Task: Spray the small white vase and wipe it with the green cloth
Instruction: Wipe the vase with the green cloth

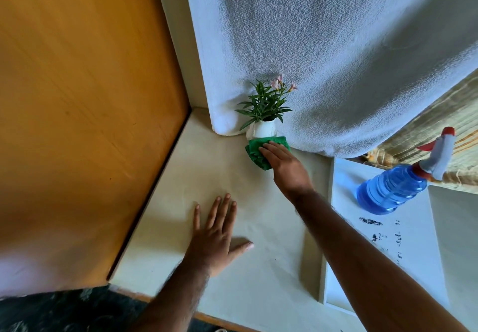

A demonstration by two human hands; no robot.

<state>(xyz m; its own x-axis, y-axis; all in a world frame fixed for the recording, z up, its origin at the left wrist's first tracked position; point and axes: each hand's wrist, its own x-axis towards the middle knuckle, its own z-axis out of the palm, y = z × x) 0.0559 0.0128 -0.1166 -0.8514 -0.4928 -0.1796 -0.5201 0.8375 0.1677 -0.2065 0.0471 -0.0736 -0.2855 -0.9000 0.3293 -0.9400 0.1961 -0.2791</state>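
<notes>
The right hand (280, 159) lies flat with its fingers together, pressing a green cloth (258, 150) against the near foot of the vase (263, 128). It is not clenched around the cloth; the palm and fingers simply cover it. The cloth is bunched, nubby microfibre, spilling out to the left of the hand. The vase is small, white and smooth-sided, standing far back on the cream ledge (181, 215) against a pale textured curtain (336, 60), with a green leafy sprig and pink blossoms (266, 101) in it. The right forearm stretches out straight from the near right corner. The left hand (216, 233) is empty, spread palm-down on the ledge, fingers splayed, thumb out to the right. A blue ribbed plastic spray bottle (393, 192) with a red and white trigger stands well to the right.
</notes>
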